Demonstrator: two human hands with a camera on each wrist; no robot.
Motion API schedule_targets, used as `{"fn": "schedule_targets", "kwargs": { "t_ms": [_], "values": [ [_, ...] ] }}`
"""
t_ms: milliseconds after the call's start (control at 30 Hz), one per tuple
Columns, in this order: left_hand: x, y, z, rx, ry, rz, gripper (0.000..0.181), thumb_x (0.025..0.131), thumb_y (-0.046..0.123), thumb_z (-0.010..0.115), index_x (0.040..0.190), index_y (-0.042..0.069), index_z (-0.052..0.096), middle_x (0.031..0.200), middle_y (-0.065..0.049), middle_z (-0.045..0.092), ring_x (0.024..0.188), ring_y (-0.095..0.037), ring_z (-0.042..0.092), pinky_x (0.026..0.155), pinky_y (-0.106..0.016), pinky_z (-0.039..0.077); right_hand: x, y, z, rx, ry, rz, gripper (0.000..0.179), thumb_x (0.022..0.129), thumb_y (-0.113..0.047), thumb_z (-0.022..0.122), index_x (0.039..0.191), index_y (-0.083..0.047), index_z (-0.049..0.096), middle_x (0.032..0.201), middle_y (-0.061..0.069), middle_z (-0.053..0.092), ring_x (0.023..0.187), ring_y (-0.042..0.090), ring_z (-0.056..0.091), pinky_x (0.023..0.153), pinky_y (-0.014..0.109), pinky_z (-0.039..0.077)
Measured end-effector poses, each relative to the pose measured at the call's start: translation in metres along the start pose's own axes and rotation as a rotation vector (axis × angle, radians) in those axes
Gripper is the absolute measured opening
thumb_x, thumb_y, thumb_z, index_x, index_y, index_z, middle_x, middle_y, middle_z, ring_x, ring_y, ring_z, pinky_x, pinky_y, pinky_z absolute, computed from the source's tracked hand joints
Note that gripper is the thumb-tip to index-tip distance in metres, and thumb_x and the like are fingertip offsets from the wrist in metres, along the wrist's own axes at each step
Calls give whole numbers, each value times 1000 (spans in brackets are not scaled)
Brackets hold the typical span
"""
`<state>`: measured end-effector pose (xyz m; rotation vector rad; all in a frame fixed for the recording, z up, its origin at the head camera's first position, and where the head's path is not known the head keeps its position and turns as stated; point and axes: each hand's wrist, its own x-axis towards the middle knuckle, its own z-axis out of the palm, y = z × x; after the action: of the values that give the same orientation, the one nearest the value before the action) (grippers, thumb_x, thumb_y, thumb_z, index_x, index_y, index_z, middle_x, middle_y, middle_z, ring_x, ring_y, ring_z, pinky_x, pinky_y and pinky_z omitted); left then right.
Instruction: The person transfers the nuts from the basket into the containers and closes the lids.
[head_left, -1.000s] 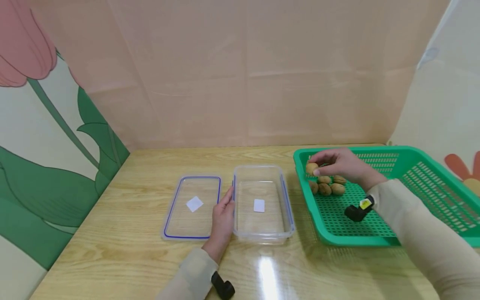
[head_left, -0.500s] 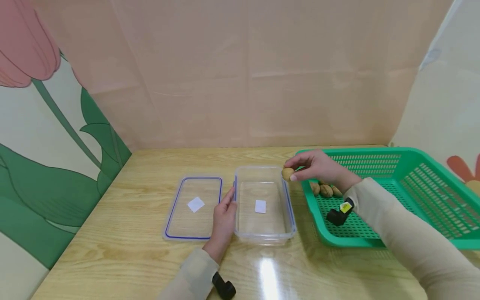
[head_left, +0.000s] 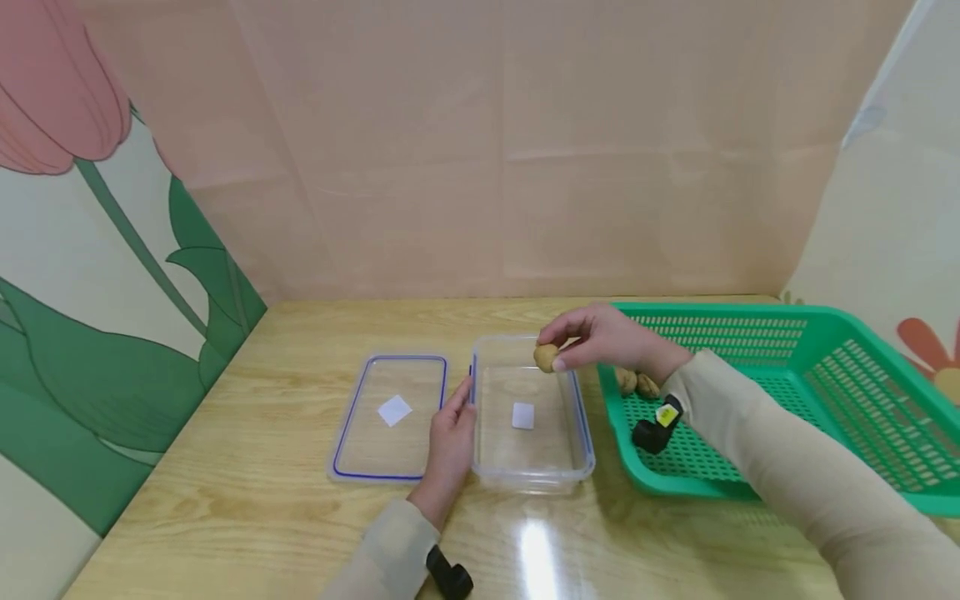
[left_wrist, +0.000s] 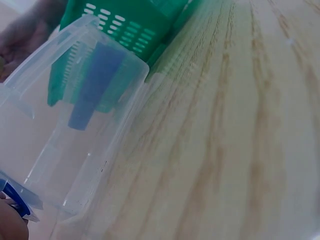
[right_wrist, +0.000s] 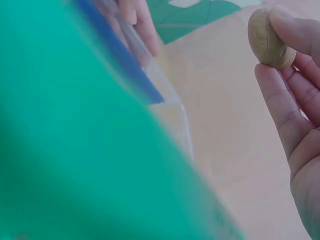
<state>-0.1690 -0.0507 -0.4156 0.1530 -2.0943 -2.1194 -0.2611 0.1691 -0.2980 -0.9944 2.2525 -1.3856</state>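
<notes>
Head: a round, tan walnut [head_left: 546, 358] pinched by the right hand [head_left: 600, 337], over the clear box [head_left: 525, 477] toward 1 o'clock; left hand [head_left: 450, 442], straight-fingered, against its 9 o'clock wall, beside the lid [head_left: 397, 446]; basket [head_left: 678, 483] with other walnuts [head_left: 647, 386] at 3 o'clock. Left wrist: box before basket. Right wrist: walnut, seam visible, at 2 o'clock; blurred basket blocking 9 o'clock.

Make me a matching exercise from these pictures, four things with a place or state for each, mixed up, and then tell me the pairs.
Things:
1. Lid
2. Basket
3. Left hand
4. Walnut outside the basket

Places or states:
A. Against the clear box's left side
B. Pinched by the right hand
C. Flat, blue-lined
D. Green, holding walnuts

Pairs: 1-C, 2-D, 3-A, 4-B.
</notes>
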Motion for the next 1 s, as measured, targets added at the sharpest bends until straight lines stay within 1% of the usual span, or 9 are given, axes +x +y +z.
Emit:
{"fn": "schedule_targets", "kwargs": {
  "t_ms": [100,200,333,400,533,633,767,867,1000],
  "values": [
    [1,0,0,-2,3,2,43,93,5,44,136,7,45,144,-9,39,135,-28,32,112,-41,27,6,-7,2,-17,-25,12,37,74,-9,76,107,4,65,100,2,68,91,11,63,75,28,57],
    [1,0,-1,6,0,1,43,94,6,43,137,9,45,144,-9,39,135,-27,32,112,-41,27,14,-13,6,-33,-66,10,37,75,-12,76,107,2,65,104,8,67,92,12,62,78,29,57],
    [1,0,-1,10,-5,2,43,94,6,43,137,9,45,144,-8,39,135,-27,32,112,-41,27,22,-17,14,-42,-112,-13,36,75,-10,76,107,2,65,104,10,67,92,13,62,80,30,57],
    [1,-1,-1,9,-6,11,43,94,5,43,137,8,45,144,-9,40,134,-27,33,112,-41,27,25,-17,18,-45,-132,-28,35,75,-9,75,106,3,65,104,10,67,92,14,61,80,31,56],
    [1,-1,-1,16,-4,25,42,94,5,43,136,7,45,143,-10,40,134,-28,33,112,-42,27,31,-16,25,-62,-179,-31,33,76,-10,75,105,1,66,103,8,67,93,15,60,81,31,56],
    [1,-2,-1,21,-5,28,42,94,5,43,136,6,44,143,-11,40,134,-28,33,112,-42,26,35,-13,30,-54,-227,-38,32,76,-10,75,104,1,66,102,7,67,93,15,60,81,31,56],
    [2,-3,-1,25,-4,35,42,94,5,43,136,5,44,143,-12,40,134,-28,32,112,-42,27,41,-8,35,-25,-298,-76,31,75,-7,74,103,4,65,100,8,67,91,14,61,81,33,56],
    [2,-2,0,26,6,39,42,94,5,43,135,4,45,141,-11,42,133,-27,33,112,-42,27,45,-5,38,-17,-361,-75,29,74,-6,75,100,4,65,99,8,67,90,14,61,80,33,57],
    [1,-2,0,37,16,59,42,93,3,43,134,2,46,140,-13,43,132,-29,35,111,-43,28,52,2,44,-24,-481,-33,29,72,-4,77,97,3,66,97,5,67,90,13,60,80,32,56]
  ]
}}
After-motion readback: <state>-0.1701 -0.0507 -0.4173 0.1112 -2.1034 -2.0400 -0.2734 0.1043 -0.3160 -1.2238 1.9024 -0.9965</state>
